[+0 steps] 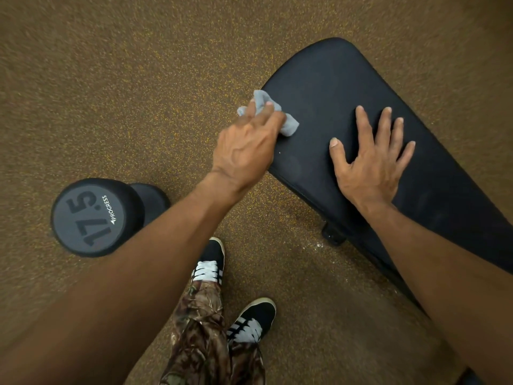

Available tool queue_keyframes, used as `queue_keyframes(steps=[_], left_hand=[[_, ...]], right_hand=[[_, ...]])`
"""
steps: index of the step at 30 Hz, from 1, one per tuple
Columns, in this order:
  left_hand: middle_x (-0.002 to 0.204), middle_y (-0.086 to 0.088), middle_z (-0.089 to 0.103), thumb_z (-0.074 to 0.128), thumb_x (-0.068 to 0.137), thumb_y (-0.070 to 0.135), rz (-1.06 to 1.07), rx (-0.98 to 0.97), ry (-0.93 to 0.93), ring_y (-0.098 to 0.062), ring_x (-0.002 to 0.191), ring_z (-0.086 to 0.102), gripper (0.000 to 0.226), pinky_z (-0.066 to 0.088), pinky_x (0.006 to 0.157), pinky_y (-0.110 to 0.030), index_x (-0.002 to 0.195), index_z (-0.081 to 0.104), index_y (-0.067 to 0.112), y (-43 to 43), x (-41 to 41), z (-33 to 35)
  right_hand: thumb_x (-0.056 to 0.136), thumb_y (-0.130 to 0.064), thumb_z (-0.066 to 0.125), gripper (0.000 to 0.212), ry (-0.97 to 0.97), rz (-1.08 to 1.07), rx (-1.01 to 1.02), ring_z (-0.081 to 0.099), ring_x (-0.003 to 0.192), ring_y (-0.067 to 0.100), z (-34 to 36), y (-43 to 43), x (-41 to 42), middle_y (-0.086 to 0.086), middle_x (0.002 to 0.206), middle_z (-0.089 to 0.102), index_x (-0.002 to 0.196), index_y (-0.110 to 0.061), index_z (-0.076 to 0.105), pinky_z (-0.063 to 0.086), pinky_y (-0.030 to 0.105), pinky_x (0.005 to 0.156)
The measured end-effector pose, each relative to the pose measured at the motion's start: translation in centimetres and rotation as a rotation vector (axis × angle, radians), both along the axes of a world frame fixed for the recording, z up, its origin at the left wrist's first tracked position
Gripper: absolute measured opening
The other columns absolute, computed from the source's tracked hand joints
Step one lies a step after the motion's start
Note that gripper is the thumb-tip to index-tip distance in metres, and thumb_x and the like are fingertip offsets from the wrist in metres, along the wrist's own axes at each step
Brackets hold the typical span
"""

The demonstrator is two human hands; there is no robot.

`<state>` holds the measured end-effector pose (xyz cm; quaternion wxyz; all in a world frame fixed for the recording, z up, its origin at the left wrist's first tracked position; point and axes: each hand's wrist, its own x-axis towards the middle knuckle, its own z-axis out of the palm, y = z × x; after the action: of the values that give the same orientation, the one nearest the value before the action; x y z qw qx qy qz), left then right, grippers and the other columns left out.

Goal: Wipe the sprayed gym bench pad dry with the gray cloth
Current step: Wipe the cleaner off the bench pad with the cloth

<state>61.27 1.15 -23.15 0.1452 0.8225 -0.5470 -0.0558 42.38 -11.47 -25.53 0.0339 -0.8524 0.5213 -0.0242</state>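
My left hand [247, 145] curls its fingers over the bunched gray cloth [290, 125] and presses it on the bench pad [333, 73] at the pad's nine o'clock edge. Cloth pokes out past my fingertips toward twelve and three o'clock. At three o'clock, my right hand [372, 162] lies flat on the pad, fingers spread, holding nothing.

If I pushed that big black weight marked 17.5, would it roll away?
Probably not easily: the dumbbell seems to stand on end on the floor, resting on a flat face. The 17.5 marking suggests it is heavy for its size, so it would likely resist a push. Knocked over, its round heads might roll.
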Motion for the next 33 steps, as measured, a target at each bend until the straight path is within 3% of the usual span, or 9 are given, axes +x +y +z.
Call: queue_keyframes(steps=[6, 11, 14, 19, 23, 26, 29, 31, 33], left_hand=[[0.131, -0.009, 0.067, 0.063, 0.095, 0.006, -0.090, -0.071, 0.003, -0.035, 0.121, 0.064, 0.027, 0.059, 0.081, -0.048, 0.119, 0.067, 0.016, 2.8, -1.7, -0.6], [0.149, -0.002, 0.054, 0.046, 0.103, 0.010, 0.102, 0.024, 0.042, -0.036, 0.134, 0.053, 0.034, 0.056, 0.083, -0.051, 0.133, 0.058, 0.021, 1.7, -1.1, -0.1], [0.147, -0.004, 0.055, 0.046, 0.102, 0.006, 0.172, 0.019, 0.094, -0.037, 0.132, 0.054, 0.030, 0.055, 0.084, -0.051, 0.125, 0.061, 0.018, 0.3, -2.5, 0.0], [0.136, -0.004, 0.065, 0.063, 0.095, 0.003, -0.061, -0.060, 0.028, -0.028, 0.130, 0.058, 0.033, 0.060, 0.076, -0.044, 0.124, 0.066, 0.020, 3.3, -4.3, -0.6], [0.141, -0.004, 0.061, 0.056, 0.099, 0.004, -0.105, -0.028, 0.028, -0.029, 0.136, 0.052, 0.037, 0.059, 0.085, -0.049, 0.131, 0.061, 0.021, 4.4, -1.9, -0.2], [0.136, -0.014, 0.061, 0.042, 0.105, 0.012, 0.074, -0.013, 0.006, -0.040, 0.119, 0.062, 0.033, 0.055, 0.077, -0.050, 0.134, 0.056, 0.019, 2.2, -0.5, 0.6], [0.121, -0.014, 0.061, 0.035, 0.106, 0.018, 0.172, -0.034, 0.023, -0.038, 0.098, 0.065, 0.030, 0.040, 0.065, -0.042, 0.128, 0.056, 0.018, -0.7, 0.0, 0.6], [0.119, -0.013, 0.061, 0.042, 0.104, 0.016, 0.163, -0.015, 0.037, -0.036, 0.093, 0.065, 0.026, 0.034, 0.062, -0.038, 0.124, 0.058, 0.018, -1.0, -0.7, 0.6], [0.118, -0.013, 0.067, 0.056, 0.097, 0.009, 0.089, -0.039, 0.027, -0.036, 0.094, 0.069, 0.022, 0.041, 0.056, -0.036, 0.116, 0.065, 0.017, 0.1, -1.9, 0.5]], right_hand=[[0.092, -0.067, 0.032, 0.071, 0.025, 0.012, 0.006, 0.011, 0.152, 0.035, 0.3, 0.1, 0.0, 0.012, 0.165, 0.016, 0.155, -0.037, 0.019, 0.012, 0.065, 0.117], [0.094, -0.065, 0.029, 0.070, 0.057, 0.019, 0.005, 0.013, 0.151, 0.038, 0.5, 0.3, 0.2, 0.014, 0.164, 0.017, 0.156, -0.034, 0.019, 0.014, 0.066, 0.116], [0.094, -0.064, 0.028, 0.071, 0.100, 0.019, 0.020, 0.017, 0.150, 0.039, 0.9, 0.4, 0.2, 0.015, 0.163, 0.020, 0.156, -0.031, 0.021, 0.018, 0.065, 0.116], [0.098, -0.055, 0.035, 0.062, -0.042, 0.098, 0.045, 0.029, 0.146, 0.034, 2.7, 1.2, 1.0, 0.011, 0.161, 0.030, 0.151, -0.024, 0.037, 0.029, 0.053, 0.116], [0.101, -0.048, 0.034, 0.058, -0.118, 0.192, 0.137, 0.018, 0.150, 0.032, 1.7, 3.0, 1.7, 0.010, 0.163, 0.023, 0.154, -0.024, 0.032, 0.019, 0.054, 0.120], [0.102, -0.050, 0.030, 0.061, -0.039, 0.195, 0.068, 0.012, 0.152, 0.032, 0.3, 4.0, 1.3, 0.011, 0.165, 0.018, 0.157, -0.023, 0.025, 0.011, 0.056, 0.122], [0.101, -0.050, 0.030, 0.062, -0.022, 0.186, 0.028, 0.012, 0.152, 0.031, 0.1, 4.2, 1.6, 0.010, 0.165, 0.018, 0.157, -0.024, 0.024, 0.010, 0.054, 0.122], [0.101, -0.049, 0.030, 0.061, -0.026, 0.187, 0.017, 0.013, 0.152, 0.031, 0.2, 4.2, 1.7, 0.010, 0.165, 0.019, 0.157, -0.024, 0.025, 0.011, 0.054, 0.122], [0.102, -0.048, 0.030, 0.061, -0.025, 0.186, 0.023, 0.013, 0.152, 0.031, 0.3, 4.2, 1.6, 0.010, 0.165, 0.019, 0.157, -0.024, 0.024, 0.011, 0.055, 0.122]])
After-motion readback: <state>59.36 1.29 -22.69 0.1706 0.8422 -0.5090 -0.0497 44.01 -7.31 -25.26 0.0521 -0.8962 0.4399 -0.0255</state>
